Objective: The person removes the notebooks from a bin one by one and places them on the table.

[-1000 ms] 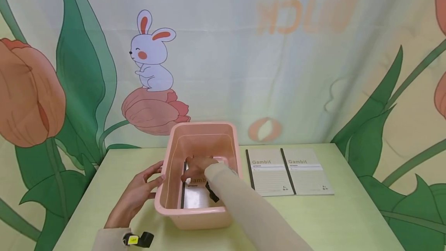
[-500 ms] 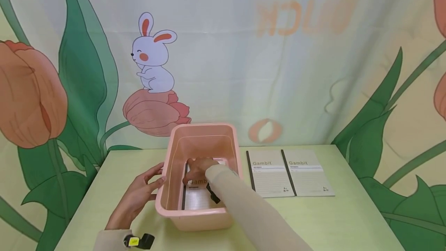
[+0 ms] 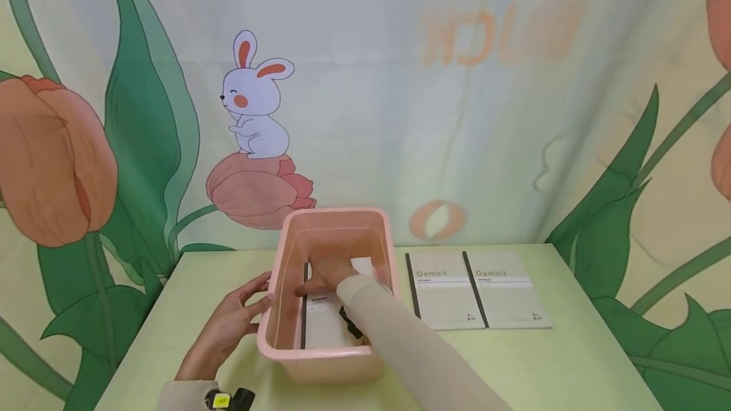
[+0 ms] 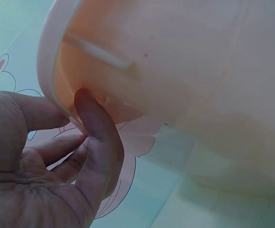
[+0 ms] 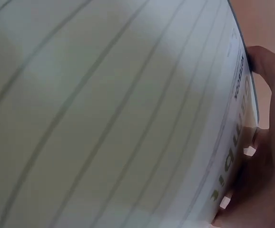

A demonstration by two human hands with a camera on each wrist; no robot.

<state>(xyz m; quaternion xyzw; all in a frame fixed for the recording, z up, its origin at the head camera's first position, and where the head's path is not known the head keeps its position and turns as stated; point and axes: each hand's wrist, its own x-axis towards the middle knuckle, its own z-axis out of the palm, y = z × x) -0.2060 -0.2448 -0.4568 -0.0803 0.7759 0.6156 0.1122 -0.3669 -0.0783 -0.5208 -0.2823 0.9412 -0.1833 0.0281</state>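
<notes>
My left hand [image 3: 231,316] holds the left rim of the pink plastic bin [image 3: 327,355]. The left wrist view shows the thumb inside the bin wall and the fingers outside. Inside the bin lies a pale notebook [image 3: 328,328] with a dark spine and a lined cover. My right hand [image 3: 328,273] reaches down into the bin and grips this notebook near its titled end, thumb at the spine edge. In the right wrist view the notebook cover [image 5: 118,104] fills most of the picture, the hand [image 5: 266,147] at its right edge. The far fingertips are mostly hidden.
Two matching Gambit notebooks, a left one [image 3: 442,300] and a right one [image 3: 508,297], lie side by side right of the bin on the pale green table [image 3: 514,366]. Behind the table hangs a curtain [image 3: 365,113] printed with a rabbit and tulips.
The right hand's fingers have drawn in on the notebook, and the glare on its cover has faded. A white corner now shows beyond the hand. The left hand keeps its hold on the rim.
</notes>
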